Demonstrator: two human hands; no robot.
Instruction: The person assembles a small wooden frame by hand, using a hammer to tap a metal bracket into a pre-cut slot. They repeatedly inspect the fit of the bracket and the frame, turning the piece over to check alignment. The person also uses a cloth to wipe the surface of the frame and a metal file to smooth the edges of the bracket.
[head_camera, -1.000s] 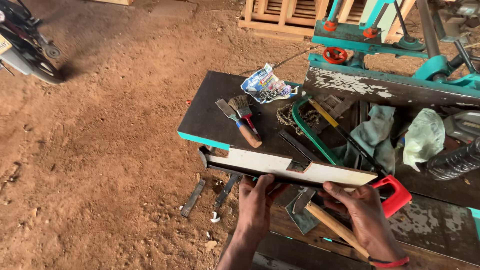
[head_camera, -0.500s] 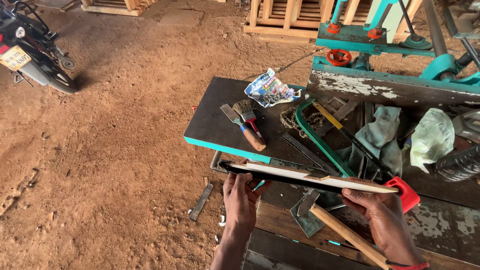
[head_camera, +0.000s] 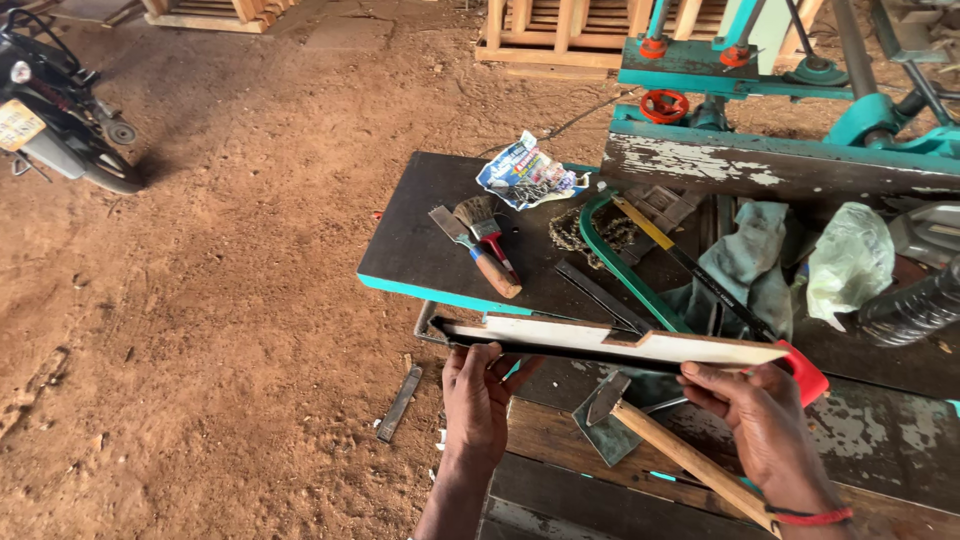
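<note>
Both hands hold a long narrow wooden strip (head_camera: 610, 343) with a pale top face and a dark lower edge, lying level over the workbench edge. My left hand (head_camera: 476, 398) grips it from below near its left end. My right hand (head_camera: 762, 424) grips its right end, close to a red handle (head_camera: 808, 372). A hammer (head_camera: 660, 440) with a wooden handle lies on the bench just under the strip.
On the dark bench top (head_camera: 420, 240) lie a scraper (head_camera: 475, 252), a brush (head_camera: 485, 228), a printed packet (head_camera: 527, 174), a green-framed hacksaw (head_camera: 625, 270), cloths (head_camera: 745, 262) and a plastic bag (head_camera: 848, 262). A teal machine (head_camera: 760, 70) stands behind. A motorbike (head_camera: 55, 110) is parked on the dirt floor at left.
The view has shifted slightly and the strip has tilted flatter, showing more edge. Both hands keep their hold on it.
</note>
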